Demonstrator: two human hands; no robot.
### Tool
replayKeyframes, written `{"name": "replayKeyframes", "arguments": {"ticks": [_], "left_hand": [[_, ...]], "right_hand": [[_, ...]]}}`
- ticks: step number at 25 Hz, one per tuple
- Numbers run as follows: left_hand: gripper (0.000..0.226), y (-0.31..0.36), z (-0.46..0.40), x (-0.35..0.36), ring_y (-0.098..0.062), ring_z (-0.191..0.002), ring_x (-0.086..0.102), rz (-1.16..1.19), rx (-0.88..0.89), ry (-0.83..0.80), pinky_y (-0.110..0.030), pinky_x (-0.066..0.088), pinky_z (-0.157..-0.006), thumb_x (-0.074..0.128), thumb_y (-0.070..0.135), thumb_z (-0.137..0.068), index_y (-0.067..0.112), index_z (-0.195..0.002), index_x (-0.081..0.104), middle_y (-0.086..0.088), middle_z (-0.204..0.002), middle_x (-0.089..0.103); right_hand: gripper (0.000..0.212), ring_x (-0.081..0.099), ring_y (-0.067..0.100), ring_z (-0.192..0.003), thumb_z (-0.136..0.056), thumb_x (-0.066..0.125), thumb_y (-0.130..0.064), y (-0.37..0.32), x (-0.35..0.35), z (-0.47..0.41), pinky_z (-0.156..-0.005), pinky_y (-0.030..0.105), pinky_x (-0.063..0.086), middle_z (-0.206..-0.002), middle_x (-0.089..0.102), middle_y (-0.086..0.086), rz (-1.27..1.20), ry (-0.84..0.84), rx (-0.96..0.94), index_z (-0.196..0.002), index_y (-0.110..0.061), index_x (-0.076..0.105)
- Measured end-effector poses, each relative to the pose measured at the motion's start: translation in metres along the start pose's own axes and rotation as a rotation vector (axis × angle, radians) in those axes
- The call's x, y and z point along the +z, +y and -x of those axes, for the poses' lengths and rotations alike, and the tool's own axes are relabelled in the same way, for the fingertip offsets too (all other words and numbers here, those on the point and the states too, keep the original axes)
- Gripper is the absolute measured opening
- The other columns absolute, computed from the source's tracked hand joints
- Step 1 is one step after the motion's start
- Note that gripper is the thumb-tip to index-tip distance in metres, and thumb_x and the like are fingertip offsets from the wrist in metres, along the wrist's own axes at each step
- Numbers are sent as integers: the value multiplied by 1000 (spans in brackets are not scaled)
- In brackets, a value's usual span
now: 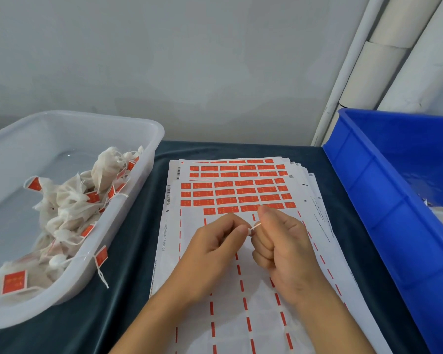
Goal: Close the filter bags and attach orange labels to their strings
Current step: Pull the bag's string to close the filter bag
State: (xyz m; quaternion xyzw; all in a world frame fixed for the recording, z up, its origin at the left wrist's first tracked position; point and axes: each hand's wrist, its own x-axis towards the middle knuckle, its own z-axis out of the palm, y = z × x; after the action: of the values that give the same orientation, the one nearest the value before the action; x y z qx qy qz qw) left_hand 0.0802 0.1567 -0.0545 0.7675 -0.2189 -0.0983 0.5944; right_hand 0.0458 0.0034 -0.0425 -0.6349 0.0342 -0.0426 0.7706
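My left hand and my right hand meet over the sticker sheets, fingers curled. Between their fingertips runs a short white string with an orange edge, pinched from both sides. Whether a filter bag hangs under my hands is hidden. The top sheet of orange labels lies just beyond my fingers, its lower rows peeled bare. Finished filter bags with orange labels fill the clear tub at the left.
A translucent plastic tub stands at the left on the dark cloth-covered table. A blue crate occupies the right side. More label sheets are stacked under the top one. White pipes rise at the back right.
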Motion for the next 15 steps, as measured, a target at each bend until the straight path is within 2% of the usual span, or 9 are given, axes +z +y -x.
{"name": "replayKeyframes", "arguments": {"ticks": [4, 7, 9, 11, 13, 15], "left_hand": [[22, 2, 0, 1, -6, -78, 60, -33, 38, -17, -15, 49, -76, 48, 40, -108, 39, -96, 67, 11, -86, 67], [28, 3, 1, 0, -14, -89, 64, -34, 61, -27, -19, 52, -80, 44, 51, -102, 38, -102, 69, 10, -94, 70], [26, 1, 1, 0, -8, -100, 66, -65, 51, -26, -14, 49, -86, 46, 51, -103, 41, -103, 70, 18, -103, 71], [22, 0, 1, 0, -2, -103, 65, -76, 27, -1, -6, 45, -87, 51, 45, -105, 41, -100, 72, 23, -103, 71], [20, 0, 0, 0, -4, -97, 66, -77, 26, 29, -7, 47, -84, 55, 39, -104, 39, -94, 72, 21, -97, 72], [20, 0, -1, -4, -6, -92, 67, -35, 43, 80, -9, 49, -81, 57, 33, -103, 36, -89, 71, 16, -92, 72]], "right_hand": [[48, 31, 8, -42, -98, 56, -44, -4, 0, 2, -43, 21, 32, -50, 35, -3, -138, 6, 4, -54, -25, 52], [51, 29, 7, -42, -98, 58, -42, -7, -2, 3, -42, 20, 31, -49, 33, -5, -241, 26, 14, -52, -24, 50], [49, 27, 8, -42, -96, 58, -41, -9, -8, 2, -42, 20, 31, -49, 31, -4, -261, 59, 14, -56, -14, 47], [54, 27, 9, -43, -95, 58, -45, -8, -13, 0, -45, 21, 31, -51, 31, -1, -201, 67, 16, -69, 0, 44], [57, 27, 11, -47, -96, 56, -49, -6, -14, -1, -48, 23, 30, -55, 31, 3, -143, 69, 24, -66, -3, 40], [54, 29, 13, -51, -98, 51, -52, -4, -11, -2, -48, 25, 30, -59, 34, 5, -104, 76, 22, -62, -12, 45]]}}
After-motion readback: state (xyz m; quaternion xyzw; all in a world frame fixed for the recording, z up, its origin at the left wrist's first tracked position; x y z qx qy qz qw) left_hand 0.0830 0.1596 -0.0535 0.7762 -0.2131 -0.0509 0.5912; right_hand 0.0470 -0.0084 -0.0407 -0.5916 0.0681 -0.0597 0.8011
